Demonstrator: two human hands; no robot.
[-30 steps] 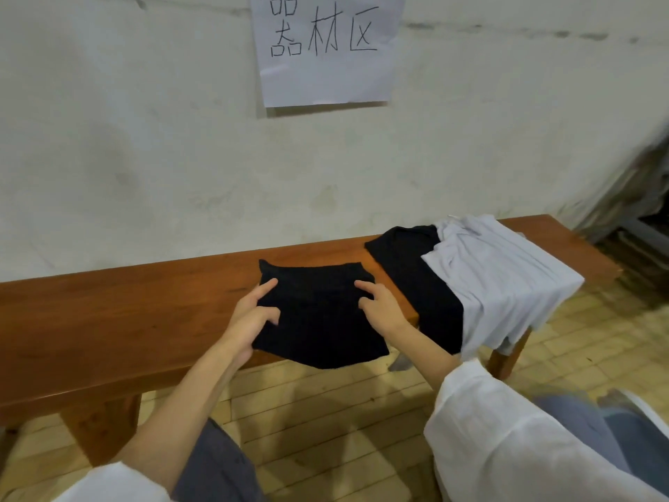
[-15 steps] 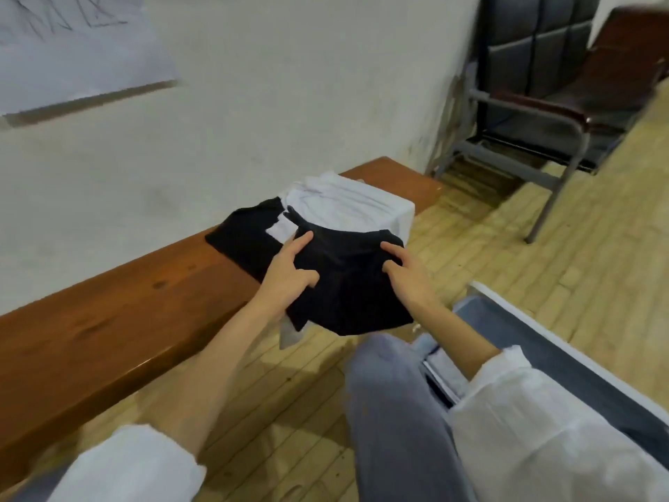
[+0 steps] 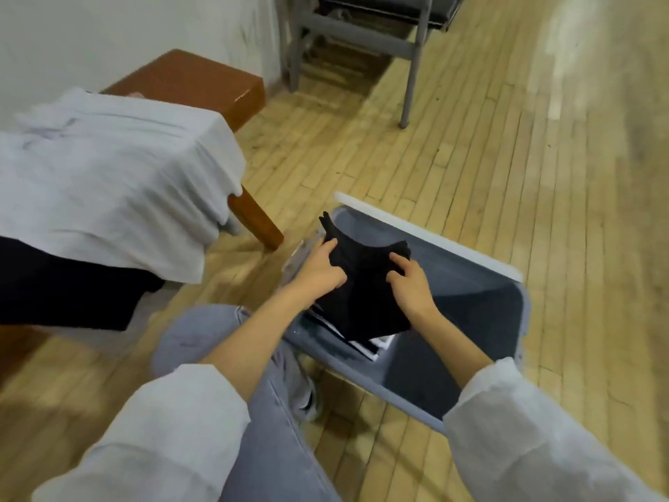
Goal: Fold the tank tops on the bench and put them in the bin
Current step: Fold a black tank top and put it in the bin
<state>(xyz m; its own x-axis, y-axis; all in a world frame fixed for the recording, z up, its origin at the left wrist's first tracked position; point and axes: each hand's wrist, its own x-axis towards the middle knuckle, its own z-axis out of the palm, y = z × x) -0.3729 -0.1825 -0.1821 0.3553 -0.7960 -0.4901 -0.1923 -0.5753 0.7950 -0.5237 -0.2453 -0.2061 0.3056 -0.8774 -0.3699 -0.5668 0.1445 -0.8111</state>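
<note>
Tank top (image 3: 365,291), black and folded into a compact rectangle, hangs between our two hands over the open mouth of the bin (image 3: 470,295). Our left hand (image 3: 318,269) grips its left edge, thumb on top and fingers curled into the cloth. Our right hand (image 3: 409,284) pinches the right edge, so both are clamped on the fabric. The top's far corners stick up a little. Beneath it in the grey, white-rimmed bin lies a stack of folded garments (image 3: 369,347), dark and white layers showing at the near edge; we cannot tell whether the held top touches that stack. The bin stands on the wooden floor (image 3: 506,157) just beside our knee (image 3: 202,331). To the left is the bench (image 3: 202,81), with a pale tank top (image 3: 116,182) draped over its end and partly covering a black garment (image 3: 65,284) nearer us. Grey chair legs (image 3: 412,59) stand beyond the bench by the wall.
</note>
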